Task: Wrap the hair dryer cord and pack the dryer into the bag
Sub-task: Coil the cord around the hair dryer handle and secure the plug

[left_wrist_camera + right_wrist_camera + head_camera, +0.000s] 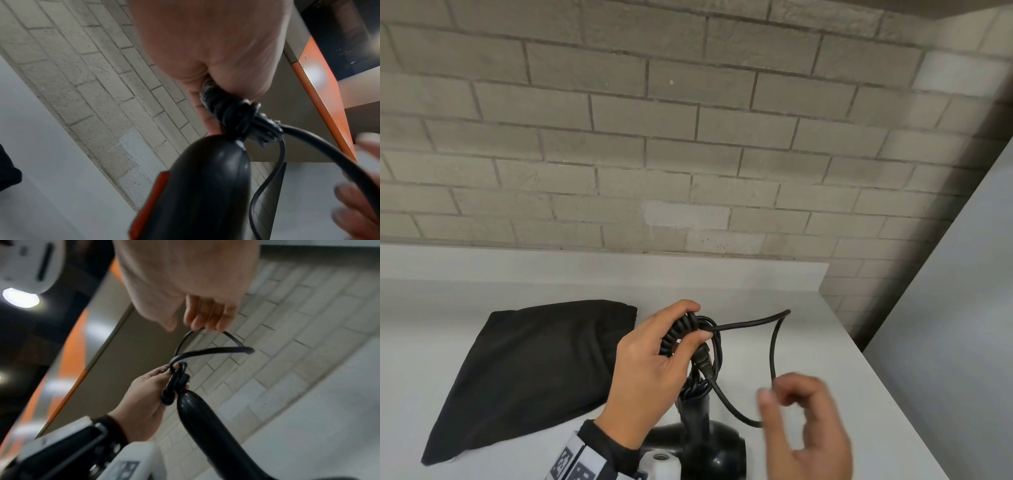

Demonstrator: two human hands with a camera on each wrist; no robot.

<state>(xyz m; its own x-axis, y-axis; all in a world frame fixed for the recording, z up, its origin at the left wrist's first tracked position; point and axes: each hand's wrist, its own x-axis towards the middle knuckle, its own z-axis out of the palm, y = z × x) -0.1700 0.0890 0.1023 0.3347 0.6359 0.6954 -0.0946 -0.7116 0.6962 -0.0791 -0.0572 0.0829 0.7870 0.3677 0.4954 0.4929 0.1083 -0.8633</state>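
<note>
The black hair dryer (702,442) stands on its body at the near edge of the white counter (825,342), handle (205,186) pointing up. My left hand (685,320) grips the coiled cord bundle (681,337) just above the handle tip, thumb pressing the strand that leaves it. That loose cord (750,323) loops out to the right and bends down into my blurred right hand (787,397), whose curled fingers (205,321) hook over it. The black fabric bag (527,370) lies flat on the counter to the left of my left hand.
A grey brick wall (688,154) rises behind the counter's raised back ledge. The counter ends in an edge at the right, beside a pale grey panel (945,325). An orange-edged cabinet (320,100) hangs overhead.
</note>
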